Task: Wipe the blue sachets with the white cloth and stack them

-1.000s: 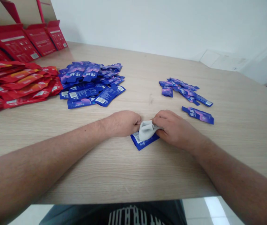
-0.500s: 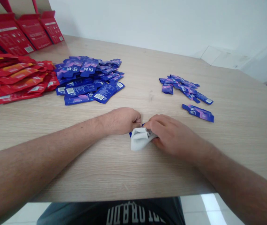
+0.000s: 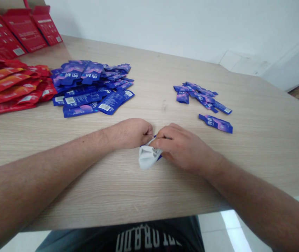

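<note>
My left hand [image 3: 132,133] and my right hand [image 3: 182,147] meet over the middle of the wooden table [image 3: 149,189]. Both are closed in a pinch on one folded packet [image 3: 148,155]. Its white inner side faces up and only a sliver of blue shows under my right fingers. A big heap of flat blue packets [image 3: 91,87] lies to the left of my hands. A small group of folded blue packets [image 3: 199,96] lies at the right, with one single blue packet [image 3: 215,123] nearer my right hand.
Red packets [image 3: 10,85] are stacked at the far left, with red cartons [image 3: 20,29] standing behind them. A white wall runs behind the table, and the table's front edge is close to my body.
The packet has been folded over: its blue side has nearly vanished and the white side now bulges between my fingers. My hands have drawn closer together.
</note>
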`<state>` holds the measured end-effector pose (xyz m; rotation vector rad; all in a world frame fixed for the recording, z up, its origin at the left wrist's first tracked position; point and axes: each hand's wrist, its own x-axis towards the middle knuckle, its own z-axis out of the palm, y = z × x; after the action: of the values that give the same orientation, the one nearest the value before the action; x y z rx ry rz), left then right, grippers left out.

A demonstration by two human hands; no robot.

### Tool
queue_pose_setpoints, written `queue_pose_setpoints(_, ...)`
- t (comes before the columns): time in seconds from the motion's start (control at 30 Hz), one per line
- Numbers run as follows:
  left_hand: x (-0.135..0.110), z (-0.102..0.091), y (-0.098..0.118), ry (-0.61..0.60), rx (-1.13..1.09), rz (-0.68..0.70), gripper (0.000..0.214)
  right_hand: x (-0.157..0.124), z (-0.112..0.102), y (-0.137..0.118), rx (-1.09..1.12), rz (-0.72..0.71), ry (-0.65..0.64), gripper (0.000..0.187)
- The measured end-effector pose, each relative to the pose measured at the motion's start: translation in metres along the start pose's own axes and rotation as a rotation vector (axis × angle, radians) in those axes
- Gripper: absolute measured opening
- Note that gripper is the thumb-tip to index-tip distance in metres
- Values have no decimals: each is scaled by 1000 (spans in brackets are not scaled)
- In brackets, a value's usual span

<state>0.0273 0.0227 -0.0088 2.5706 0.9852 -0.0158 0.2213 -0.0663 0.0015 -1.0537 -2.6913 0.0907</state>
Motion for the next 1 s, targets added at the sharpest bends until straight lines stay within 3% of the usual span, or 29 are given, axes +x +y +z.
queue_pose_setpoints(0.1, 0, 0, -1, -1, -7, 2, 21, 1, 2, 0, -14, 35, 48, 20)
queue_pose_setpoints(0.23, -1, -2, -1, -29, -12, 12, 22, 3, 4, -1, -38, -84, 28, 22)
queue_pose_setpoints(0.37, -2, -2, -3, -34, -33, -19, 25, 2, 4, 3, -13, 28, 64, 17)
queue_pose_setpoints(0.53, -1, 0, -5, -20, -32, -18, 24, 2, 4, 5, -25, -50, 47, 19)
queue_pose_setpoints(0.67, -1, 0, -4, -45, -43, -66, 25, 1, 5, 9, 5, 55, 66, 18)
queue_pose_setpoints(0.83, -2, -3, 0, -54, -38, -55, 24, 0, 5, 10, 21, -64, 50, 18)
queue_pose_setpoints(1.0, -3, -4, 2, -62, -30, -85, 21, -2, 2, 14, 25, 81, 51, 18)
